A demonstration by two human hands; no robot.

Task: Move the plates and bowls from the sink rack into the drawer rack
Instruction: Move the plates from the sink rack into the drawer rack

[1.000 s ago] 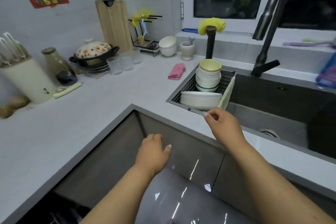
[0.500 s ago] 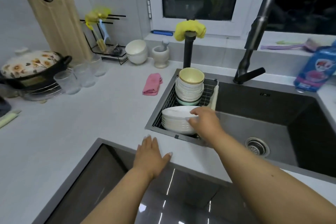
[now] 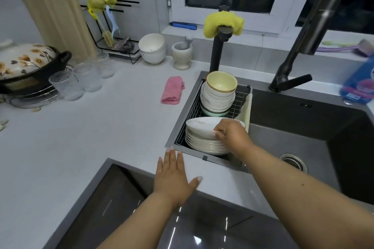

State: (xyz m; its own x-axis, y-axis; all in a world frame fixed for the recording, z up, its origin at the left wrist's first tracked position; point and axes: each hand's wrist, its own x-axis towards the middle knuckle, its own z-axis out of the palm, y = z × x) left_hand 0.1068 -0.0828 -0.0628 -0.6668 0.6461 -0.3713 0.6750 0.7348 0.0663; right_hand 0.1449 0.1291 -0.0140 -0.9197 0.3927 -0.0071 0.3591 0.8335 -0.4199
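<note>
Your right hand [image 3: 230, 134] has its fingers [image 3: 219, 133] curled round the rim of the top white ceramic plate [image 3: 200, 127], tilting it off the stack of white plates [image 3: 204, 143] in the black wire sink rack [image 3: 194, 107]. At 12 o'clock from the plates, same rack: stacked white bowls [image 3: 216, 99] topped by a pale yellow bowl [image 3: 221, 83]. Left hand [image 3: 172, 176] lies flat, fingers straight, on the white counter [image 3: 101, 127] edge, holding nothing.

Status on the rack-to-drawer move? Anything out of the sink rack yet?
Nothing looks moved: the plate stack and the bowl stack both sit in the sink rack. In hand: the right hand grips the tilted top plate; the left hand lies flat on the counter. Left: everything; no drawer rack in view.
</note>
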